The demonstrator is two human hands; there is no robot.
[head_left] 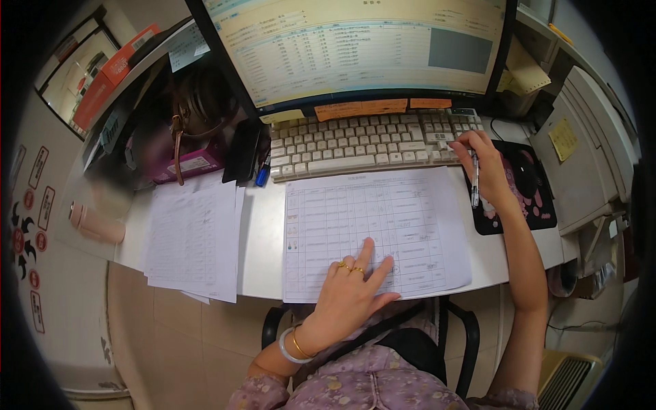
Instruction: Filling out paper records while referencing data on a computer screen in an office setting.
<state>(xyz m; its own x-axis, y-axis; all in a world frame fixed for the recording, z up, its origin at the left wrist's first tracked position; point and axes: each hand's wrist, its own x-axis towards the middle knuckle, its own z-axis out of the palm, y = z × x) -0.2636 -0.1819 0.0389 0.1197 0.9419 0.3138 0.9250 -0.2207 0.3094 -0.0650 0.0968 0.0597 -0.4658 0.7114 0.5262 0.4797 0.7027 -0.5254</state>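
My left hand [350,287] lies on a printed table sheet [342,225] at the desk's front edge. Its fingers are apart, with the index and middle fingertips on the rows, and it holds nothing. A pen [475,188] hangs point down in my right hand [484,167], tucked under the curled fingers. The right fingertips are at the number pad end of a cream keyboard [348,147], just behind the sheet. Whether a key is being pressed cannot be made out.
A lit monitor [342,51] stands behind the keyboard. On the right are a black mouse [525,179], its patterned pad [488,220] and a pale printer-like machine [581,137]. On the left lie stacked papers [191,239], a blue marker [263,172], a black phone-like slab [242,150] and a pink bottle [99,222].
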